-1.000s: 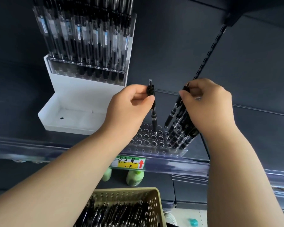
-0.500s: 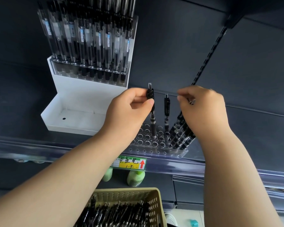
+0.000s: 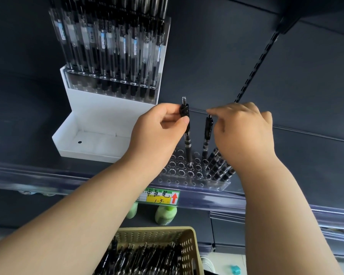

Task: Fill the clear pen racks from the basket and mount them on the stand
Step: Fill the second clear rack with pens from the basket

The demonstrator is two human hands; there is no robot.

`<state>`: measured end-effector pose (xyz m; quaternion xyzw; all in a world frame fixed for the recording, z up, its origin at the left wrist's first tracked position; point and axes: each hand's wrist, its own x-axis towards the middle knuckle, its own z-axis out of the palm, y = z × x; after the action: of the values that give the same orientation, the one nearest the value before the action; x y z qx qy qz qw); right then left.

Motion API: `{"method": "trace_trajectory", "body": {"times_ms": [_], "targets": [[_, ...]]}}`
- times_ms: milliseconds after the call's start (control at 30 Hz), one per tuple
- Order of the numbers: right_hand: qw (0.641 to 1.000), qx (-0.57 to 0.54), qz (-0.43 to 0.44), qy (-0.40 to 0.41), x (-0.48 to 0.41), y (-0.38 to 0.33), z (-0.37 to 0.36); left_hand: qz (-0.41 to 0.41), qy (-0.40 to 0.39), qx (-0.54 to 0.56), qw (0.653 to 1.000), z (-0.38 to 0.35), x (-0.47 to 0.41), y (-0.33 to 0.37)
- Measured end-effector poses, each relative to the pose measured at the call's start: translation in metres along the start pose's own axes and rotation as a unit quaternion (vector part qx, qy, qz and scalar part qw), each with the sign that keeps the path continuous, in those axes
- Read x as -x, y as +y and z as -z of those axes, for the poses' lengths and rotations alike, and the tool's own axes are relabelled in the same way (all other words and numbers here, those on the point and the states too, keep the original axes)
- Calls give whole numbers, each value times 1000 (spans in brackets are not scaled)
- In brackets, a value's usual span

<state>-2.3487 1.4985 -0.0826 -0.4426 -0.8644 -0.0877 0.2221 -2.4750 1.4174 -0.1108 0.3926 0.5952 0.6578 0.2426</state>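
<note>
Second pen (image 3: 208,132) newly upright in rack (image 3: 187,183) | left hand (image 3: 157,132) pinches first pen (image 3: 187,139); right hand (image 3: 244,132) grip unclear

The left grip (image 3: 157,132) is pinching a black pen (image 3: 187,143) by its clip end, holding it upright with the tip sitting at a hole of the clear rack (image 3: 187,183), which is lying on the shelf (image 3: 306,165). Just beside it, the right grip (image 3: 244,133) is pinching the top of a second pen (image 3: 208,133) standing in the rack, with more pens (image 3: 218,165) leaning under that palm. A basket (image 3: 189,247) of pens is sitting below, and a full rack (image 3: 115,56) is standing on the white stand (image 3: 99,120) at left.
</note>
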Motion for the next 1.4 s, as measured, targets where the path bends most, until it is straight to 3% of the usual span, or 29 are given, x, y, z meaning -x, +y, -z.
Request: {"method": "trace_trajectory", "body": {"times_ms": [433, 833, 1100, 1400], "targets": [[997, -8, -76, 9, 2, 16, 8, 0, -13, -5, 1000, -9, 2, -5], [998, -35, -42, 10, 4, 6, 9, -18, -10, 5, 1000, -17, 1, -4], [985, -137, -71, 75, 4, 15, 13, -79, -51, -40, 995, -37, -2, -3], [977, -178, -93, 73, 5, 15, 10, -88, -87, -156, 980, -57, 3, -26]]}}
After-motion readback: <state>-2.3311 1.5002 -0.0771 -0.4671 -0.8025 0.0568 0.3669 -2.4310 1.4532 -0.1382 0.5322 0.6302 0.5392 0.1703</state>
